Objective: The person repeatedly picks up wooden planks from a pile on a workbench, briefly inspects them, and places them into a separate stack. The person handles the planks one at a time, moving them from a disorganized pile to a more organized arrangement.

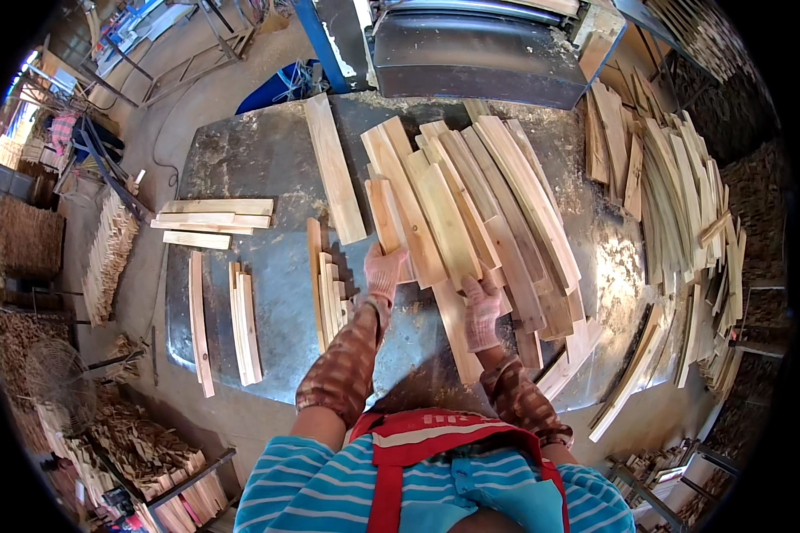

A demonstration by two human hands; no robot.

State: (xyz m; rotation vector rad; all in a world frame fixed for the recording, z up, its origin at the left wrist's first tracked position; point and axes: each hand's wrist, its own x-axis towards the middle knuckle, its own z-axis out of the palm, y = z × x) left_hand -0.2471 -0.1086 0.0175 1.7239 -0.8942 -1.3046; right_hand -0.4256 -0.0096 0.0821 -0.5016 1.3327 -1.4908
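Both of my hands wear pinkish work gloves, with brown patterned sleeves over the forearms. My left hand (385, 272) is closed at the near end of a short wooden board (383, 209), left of the heap; its fingertips are partly hidden. To the right, my right hand (483, 311) grips the near end of a pale wooden board (446, 218), thumb on top. Around them lies a fanned heap of boards, with a long pale board (520, 182) on its right side. One wide board (335, 169) lies apart, beyond my left hand.
The boards rest on a dark, worn metal table (267, 169). Small groups of strips (213, 213) lie at its left. A large wood stack (676, 195) lines the right side. A machine (480, 53) stands at the far edge. Further left are a fan (60, 377) and a person (93, 133).
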